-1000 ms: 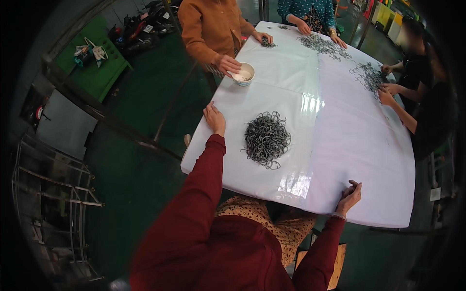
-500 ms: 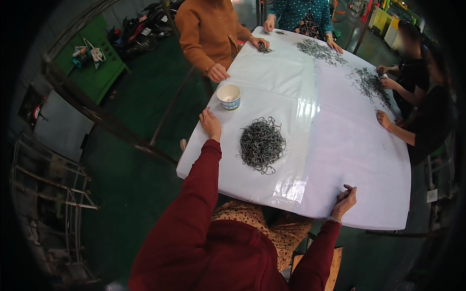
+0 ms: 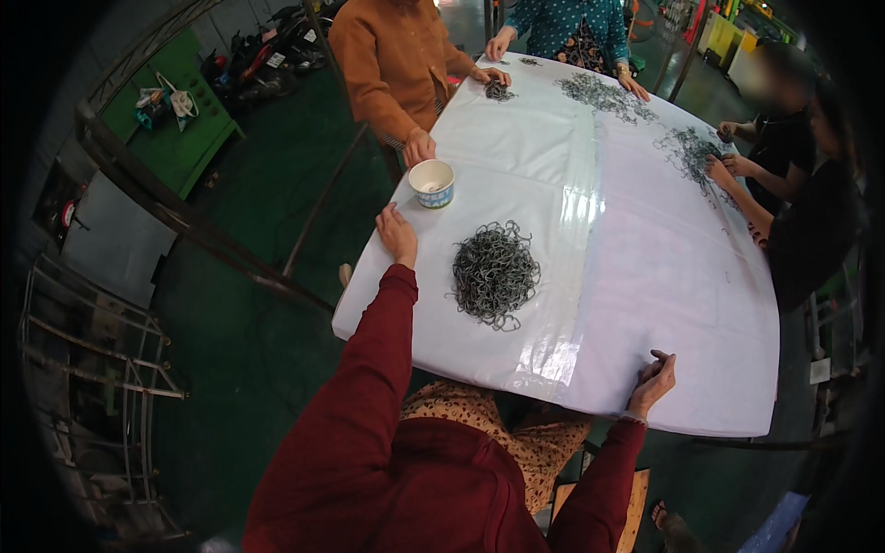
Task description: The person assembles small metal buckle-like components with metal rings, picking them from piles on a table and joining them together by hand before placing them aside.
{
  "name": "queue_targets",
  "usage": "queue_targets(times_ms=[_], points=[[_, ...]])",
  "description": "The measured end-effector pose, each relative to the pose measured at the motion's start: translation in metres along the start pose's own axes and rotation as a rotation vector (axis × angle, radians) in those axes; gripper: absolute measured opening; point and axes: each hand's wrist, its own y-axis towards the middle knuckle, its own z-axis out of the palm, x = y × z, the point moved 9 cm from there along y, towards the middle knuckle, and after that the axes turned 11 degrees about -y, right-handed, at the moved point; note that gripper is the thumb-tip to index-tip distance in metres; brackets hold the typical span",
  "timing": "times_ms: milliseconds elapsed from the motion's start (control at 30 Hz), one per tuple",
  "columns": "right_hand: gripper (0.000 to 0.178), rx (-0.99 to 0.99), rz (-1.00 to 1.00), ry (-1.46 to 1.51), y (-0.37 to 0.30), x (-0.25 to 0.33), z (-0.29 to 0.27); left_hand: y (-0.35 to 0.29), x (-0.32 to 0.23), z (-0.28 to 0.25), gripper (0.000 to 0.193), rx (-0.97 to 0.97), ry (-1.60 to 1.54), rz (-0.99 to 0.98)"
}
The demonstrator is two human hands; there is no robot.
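Note:
My left hand (image 3: 396, 236) lies flat on the left edge of the white-covered table (image 3: 498, 175), fingers out and holding nothing. Just beyond its fingertips stands a paper cup (image 3: 431, 184), white inside with a blue-printed wall; a few small pieces show at its bottom. To the right of that hand is a dense heap of dark grey, curved, loop-like pieces (image 3: 496, 276), touched by neither hand. My right hand (image 3: 654, 380) rests at the table's near edge, loosely bent, thumb and fingers apart, with nothing in it.
A person in an orange top (image 3: 378, 64) reaches to the cup's rim. Another in teal (image 3: 576, 32) stands at the far end. Two people in black (image 3: 793, 184) handle a spread pile (image 3: 691, 152) at right. A metal frame (image 3: 212, 244) stands left.
The orange-sleeved person's hand has come to the cup. At right, a co-worker's hand has moved from the table edge into the spread pile. A foot now shows at lower right. My hands stay put.

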Motion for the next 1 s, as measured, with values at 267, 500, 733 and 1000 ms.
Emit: queue_targets(times_ms=[267,500,733,1000], points=[[0.046,0.003,-0.027,0.016,0.005,-0.001,-0.004,-0.002,-0.004,0.004,0.024,0.033,0.019,-0.035],[0.045,0.019,-0.021,0.023,0.002,-0.004,0.0,0.0,0.0,-0.005,0.023,0.023,0.035,-0.029],[0.045,-0.013,-0.032,-0.032,0.001,-0.001,-0.014,-0.004,-0.002,0.02,0.022,0.047,0.047,-0.014],[0.044,-0.027,-0.202,-0.33,0.018,0.001,0.004,0.029,0.071,0.012,0.028,0.118,0.101,0.256]])
